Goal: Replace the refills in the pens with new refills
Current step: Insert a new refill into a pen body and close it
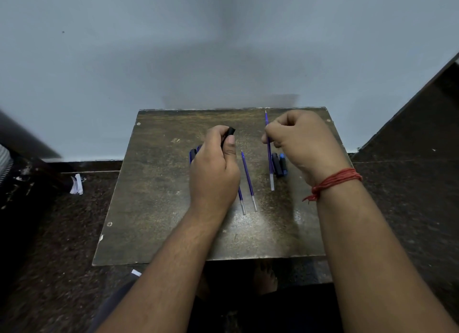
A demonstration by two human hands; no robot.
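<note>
So, mid-swap: left hand (214, 168) grips the black pen barrel (229, 132), right hand (301, 141) pinches a refill (269, 156).
Next up, probably lining that tip into the barrel, near the table's (154, 208) far edge.

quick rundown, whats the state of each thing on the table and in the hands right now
left hand: grips a black pen part
black pen part: held above the table, one end showing
right hand: pinches a blue refill
blue refill: held, tip pointing away
two refills: lying loose, side by side
black and blue pen pieces: lying by the right hand
pens: lying, partly hidden behind the left hand
</note>
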